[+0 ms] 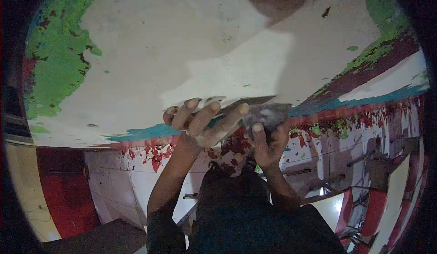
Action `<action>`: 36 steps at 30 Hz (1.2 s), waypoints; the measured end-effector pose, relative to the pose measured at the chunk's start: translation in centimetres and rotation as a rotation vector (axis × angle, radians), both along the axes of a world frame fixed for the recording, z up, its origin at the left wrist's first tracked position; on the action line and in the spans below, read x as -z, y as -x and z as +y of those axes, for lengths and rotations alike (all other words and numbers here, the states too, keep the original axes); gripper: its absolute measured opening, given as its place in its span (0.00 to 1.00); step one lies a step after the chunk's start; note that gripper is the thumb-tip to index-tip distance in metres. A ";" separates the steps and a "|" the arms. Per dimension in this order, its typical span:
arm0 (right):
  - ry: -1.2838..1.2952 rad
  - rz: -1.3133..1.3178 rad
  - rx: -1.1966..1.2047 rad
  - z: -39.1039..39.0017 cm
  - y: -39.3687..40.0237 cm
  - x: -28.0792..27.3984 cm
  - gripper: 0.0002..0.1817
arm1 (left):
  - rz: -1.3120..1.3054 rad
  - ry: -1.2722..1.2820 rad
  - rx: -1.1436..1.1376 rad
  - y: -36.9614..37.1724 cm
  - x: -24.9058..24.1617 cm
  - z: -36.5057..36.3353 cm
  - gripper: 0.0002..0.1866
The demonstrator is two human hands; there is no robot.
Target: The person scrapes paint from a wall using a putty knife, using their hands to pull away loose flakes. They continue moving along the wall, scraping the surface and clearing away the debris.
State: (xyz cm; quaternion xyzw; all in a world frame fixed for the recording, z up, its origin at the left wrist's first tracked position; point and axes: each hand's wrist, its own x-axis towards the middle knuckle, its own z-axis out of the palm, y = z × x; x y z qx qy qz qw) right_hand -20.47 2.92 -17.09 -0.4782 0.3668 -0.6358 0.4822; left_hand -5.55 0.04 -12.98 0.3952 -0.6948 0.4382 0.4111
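A large pale surface (218, 71) fills the upper view, with patches of green paint (59, 67) and a teal band (150, 132) along its near edge. My left hand (205, 122) reaches up to that edge, fingers stretched and slightly apart, fingertips right at the pale area; nothing shows in its grasp. Close beside it, my right hand (271, 144) pinches a dark grey flat piece (268, 115) with a straight-edged corner, thumb on the near side. Its exact kind I cannot tell. The piece overlaps the teal band in this view.
Red and white flakes (148, 156) lie below the near edge, with red and green bits (337, 126) to the right. A red panel (68, 185) stands at lower left. Dark bars (362, 158) and red-and-white panels (371, 210) show at lower right. Shadows fall across the pale surface.
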 end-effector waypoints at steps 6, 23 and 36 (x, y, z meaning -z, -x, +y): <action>-0.021 -0.060 -0.006 1.1 0.3 -1.3 0.12 | -0.034 -0.188 0.159 -1.2 -0.2 1.7 0.18; -0.025 0.039 0.038 0.3 -1.1 -1.8 0.13 | 0.024 -0.090 -0.056 -2.5 -0.7 1.6 0.16; -0.049 0.227 0.122 0.6 -1.3 -2.4 0.16 | 0.072 -0.058 -0.002 -1.9 0.3 0.9 0.12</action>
